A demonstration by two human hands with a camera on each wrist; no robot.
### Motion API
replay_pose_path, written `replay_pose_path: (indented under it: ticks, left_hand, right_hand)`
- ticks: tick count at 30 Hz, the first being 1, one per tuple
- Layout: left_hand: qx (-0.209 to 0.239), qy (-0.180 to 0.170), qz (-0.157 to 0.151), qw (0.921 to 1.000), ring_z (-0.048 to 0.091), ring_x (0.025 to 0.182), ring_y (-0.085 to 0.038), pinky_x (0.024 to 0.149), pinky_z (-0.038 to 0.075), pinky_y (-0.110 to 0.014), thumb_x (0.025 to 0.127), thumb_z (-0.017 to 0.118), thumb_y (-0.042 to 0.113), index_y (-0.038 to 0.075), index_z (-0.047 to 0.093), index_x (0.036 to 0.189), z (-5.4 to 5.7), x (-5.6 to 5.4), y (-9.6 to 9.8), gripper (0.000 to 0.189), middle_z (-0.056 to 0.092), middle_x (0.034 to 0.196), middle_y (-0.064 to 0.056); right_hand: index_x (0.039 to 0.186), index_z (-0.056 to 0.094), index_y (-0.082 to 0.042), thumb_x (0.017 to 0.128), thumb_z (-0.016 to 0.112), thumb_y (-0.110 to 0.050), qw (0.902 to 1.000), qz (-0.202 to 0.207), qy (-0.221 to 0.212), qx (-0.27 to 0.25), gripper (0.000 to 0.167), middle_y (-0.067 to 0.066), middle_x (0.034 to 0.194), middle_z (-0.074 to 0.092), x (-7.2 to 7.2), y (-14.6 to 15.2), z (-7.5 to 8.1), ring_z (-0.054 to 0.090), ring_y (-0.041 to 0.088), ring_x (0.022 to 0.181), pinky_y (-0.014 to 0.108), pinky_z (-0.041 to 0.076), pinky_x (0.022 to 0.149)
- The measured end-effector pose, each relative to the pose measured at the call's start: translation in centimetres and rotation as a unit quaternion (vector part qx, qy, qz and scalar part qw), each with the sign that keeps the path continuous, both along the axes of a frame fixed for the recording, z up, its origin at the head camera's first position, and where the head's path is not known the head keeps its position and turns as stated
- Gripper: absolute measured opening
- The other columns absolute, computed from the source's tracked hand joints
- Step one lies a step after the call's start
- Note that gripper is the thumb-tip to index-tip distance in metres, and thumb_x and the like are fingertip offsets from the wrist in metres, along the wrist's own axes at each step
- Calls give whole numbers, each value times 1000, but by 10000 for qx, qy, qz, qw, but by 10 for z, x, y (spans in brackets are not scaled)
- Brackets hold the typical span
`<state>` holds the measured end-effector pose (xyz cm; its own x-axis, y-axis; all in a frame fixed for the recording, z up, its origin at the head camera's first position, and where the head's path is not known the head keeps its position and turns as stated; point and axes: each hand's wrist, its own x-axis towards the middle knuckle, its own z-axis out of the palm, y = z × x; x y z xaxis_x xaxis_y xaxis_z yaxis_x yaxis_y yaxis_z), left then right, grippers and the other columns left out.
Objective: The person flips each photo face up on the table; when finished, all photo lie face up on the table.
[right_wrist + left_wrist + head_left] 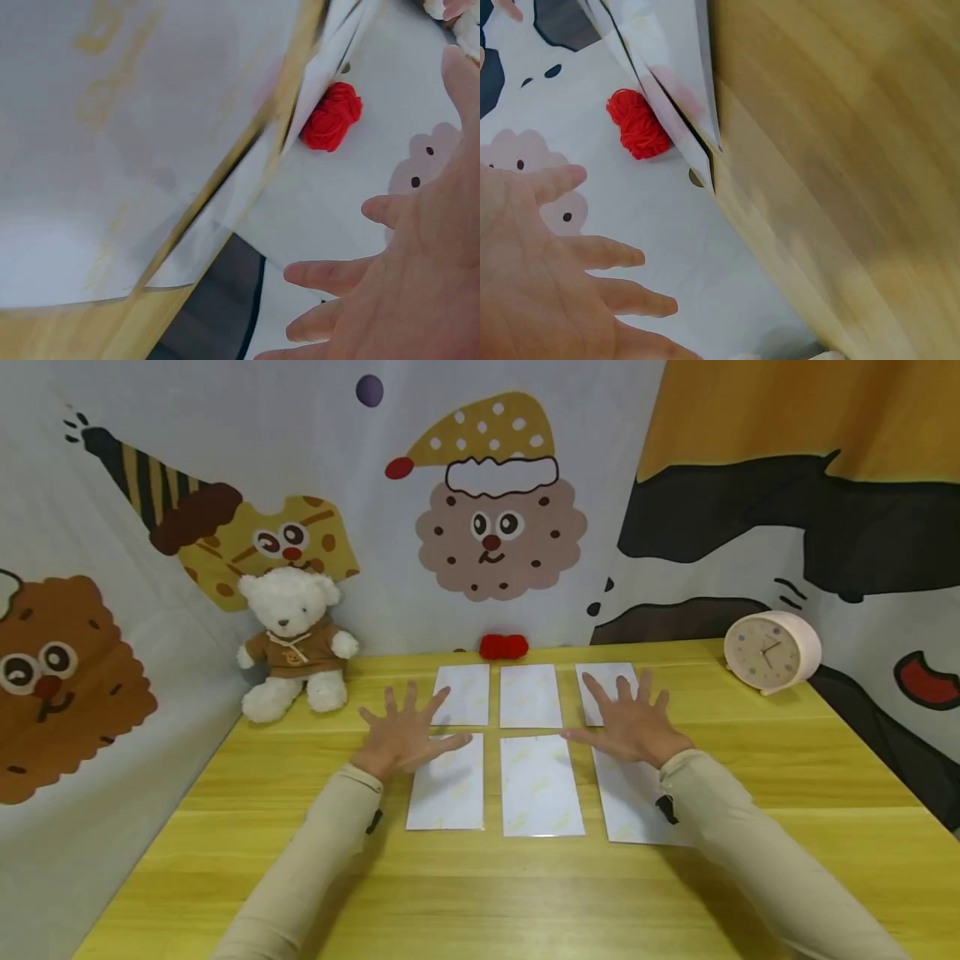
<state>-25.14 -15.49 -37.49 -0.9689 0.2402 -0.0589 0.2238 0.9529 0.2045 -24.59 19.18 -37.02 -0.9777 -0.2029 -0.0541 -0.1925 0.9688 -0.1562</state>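
Observation:
Both hands hover with spread fingers over white rectangular cards laid in two rows of three. My left hand (401,735) overlaps the near-left card (447,789) and the edge of the far-left card (463,697) in the head view. Over on the right, my right hand (630,722) partly hides the far-right card (609,681) and the near-right card (637,802). Between the hands lie the far-middle card (531,697) and the near-middle card (542,789). Neither hand holds anything; the left palm (532,277) and the right palm (420,270) show bare in the wrist views.
A red yarn bundle (504,647) lies at the back edge of the wooden table (480,902). At the back left sits a white teddy bear (294,643) in a brown top. A pale round clock (771,652) stands at the back right, before a cartoon-printed cloth (300,435).

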Motion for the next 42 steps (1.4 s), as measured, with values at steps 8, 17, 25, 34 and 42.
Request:
replay_pose_path:
  ticks: [8, 17, 25, 34, 42]
  left_hand:
    - [639, -341, 177, 9972, 11, 151, -57, 110, 17, -83, 88, 32, 85, 30, 14, 163, 4, -5, -4, 94, 9, 169, -21]
    - [1701, -799, 171, 9820, 17, 155, -41, 124, 18, -64, 95, 31, 77, 14, 19, 162, 4, -13, -8, 92, 18, 168, -17]
    - [2746, -1410, 293, 9507, 28, 152, -38, 124, 27, -55, 102, 46, 53, 14, 26, 160, 6, -27, -13, 72, 25, 167, -14]
    - [3080, -1738, 544, 9338, 33, 149, -40, 120, 34, -57, 104, 47, 45, 13, 28, 159, 16, -32, -15, 66, 28, 164, -21]
    - [3397, -1823, 597, 9208, 36, 147, -38, 119, 35, -56, 104, 47, 42, 9, 29, 157, 14, -37, -14, 65, 36, 159, -20]
  right_hand:
    - [163, 14, -18, 89, 42, -80, 9990, 314, 124, -307, 100, 37, 158, 25, -2, -11, 6, 9, 67, 145, 79, 23, 112]
    - [162, 12, -8, 98, 56, -51, 9780, 796, -402, -1884, 89, 30, 161, 25, -16, -18, -7, 28, 47, 148, 66, 28, 119]
    - [161, 18, -13, 99, 59, -43, 9517, 322, -1046, -2867, 81, 22, 164, 29, -28, -40, -8, 32, 40, 150, 60, 30, 121]
    - [159, 25, -15, 99, 61, -38, 9272, 84, -1385, -3480, 74, 19, 159, 37, -39, -65, -9, 38, 36, 148, 56, 36, 119]
    - [157, 30, -14, 97, 64, -35, 9082, 174, -1504, -3901, 72, 20, 155, 43, -44, -85, -9, 45, 35, 142, 52, 42, 116]
